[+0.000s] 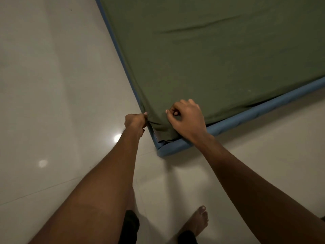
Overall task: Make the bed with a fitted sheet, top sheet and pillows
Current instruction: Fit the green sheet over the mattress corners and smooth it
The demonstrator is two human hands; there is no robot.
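The left half of the frame is a pale, glossy tiled floor (44,85), with two round light reflections (42,163) in its lower left part. From the bottom edge the person's left forearm reaches up toward the centre. There the left hand (135,120) has its fingers curled tight and pinches a fold of the olive-green fitted sheet (211,59), right at the corner nearest the camera. The cloth between the two hands is gathered into a dark crease and hangs over that corner. It does not quite cover the corner: a strip of the blue mattress (246,113) edge shows beneath it. Just to the right, the right hand (186,118) lies on top of the sheet close to the same corner. Its fingers are bent and its thumb and forefinger nip a small bunch of the fabric, while the wrist crosses the blue edge. The sheet spreads over the whole upper right of the frame, mostly smooth, with a few long shallow wrinkles near the top. The blue mattress border runs along its left and lower sides. At the bottom, dark shorts (130,224) show at centre, and a bare foot (197,221) stands on the floor to the right.
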